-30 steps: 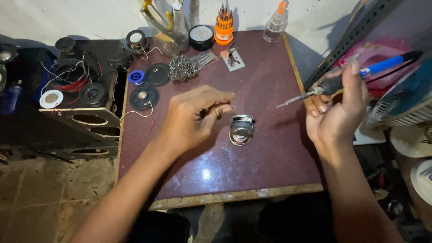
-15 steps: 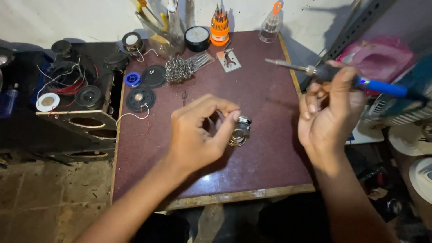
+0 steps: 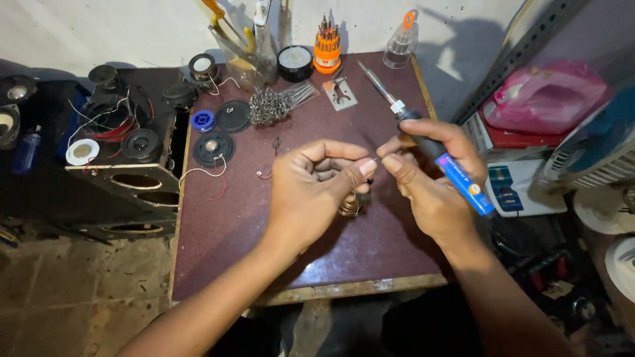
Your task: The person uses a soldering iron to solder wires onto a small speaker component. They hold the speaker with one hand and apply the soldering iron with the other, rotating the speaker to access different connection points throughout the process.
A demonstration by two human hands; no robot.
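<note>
My right hand grips a soldering iron with a blue and black handle; its metal tip points up and away toward the back of the table. My left hand is curled above a small round metal part on the dark red table, mostly hiding it. The thumb and forefinger of both hands meet at a thin wire pinched between them.
Small speakers, a blue spool, a metal wool tip cleaner, an orange screwdriver set, a round tin and a glue bottle line the table's back. A black speaker box stands left, a pink bag right.
My right hand swung the soldering iron from pointing left to pointing away, and moved in toward my left hand. Both hands now pinch the thin wire above the metal part.
</note>
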